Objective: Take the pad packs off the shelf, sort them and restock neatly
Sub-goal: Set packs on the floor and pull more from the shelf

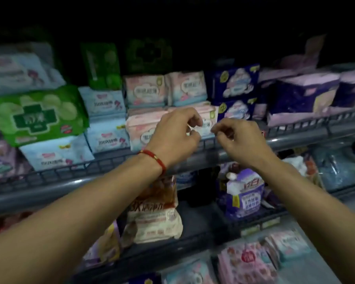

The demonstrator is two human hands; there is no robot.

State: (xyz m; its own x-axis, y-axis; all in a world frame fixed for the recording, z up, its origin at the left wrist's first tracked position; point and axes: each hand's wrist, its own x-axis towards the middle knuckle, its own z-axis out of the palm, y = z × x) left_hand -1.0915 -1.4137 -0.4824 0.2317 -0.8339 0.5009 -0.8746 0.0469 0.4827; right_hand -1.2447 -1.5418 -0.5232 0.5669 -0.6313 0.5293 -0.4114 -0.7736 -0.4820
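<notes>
Both hands are raised to the front rail of the shelf, and that rail serves as the landmark here. Just behind the rail, at its middle, lies a pink pad pack with more pink packs stacked behind and above it. To the left of these along the rail stand pale blue packs and a tilted green pack; to the right, dark blue packs and purple ones.

The left hand, a red cord bracelet at its wrist, hovers in front of the pink pack with fingers curled towards its right edge. It seems to nip the wrapper between thumb and fingertips, though blur makes that grip uncertain. The right hand is just above the rail, beside the pack's right end, fingers loosely curled with nothing visibly held; its grip looks empty.

The step in hand appears to be lifting the front pink pack clear. To do it well, take the pack by its body, not by a pinch of wrapper, with one hand at each end, and raise it over the rail before drawing it out, so the packs behind do not slide forward. The leaning green pack left of it looks ready to tip if jostled.
</notes>
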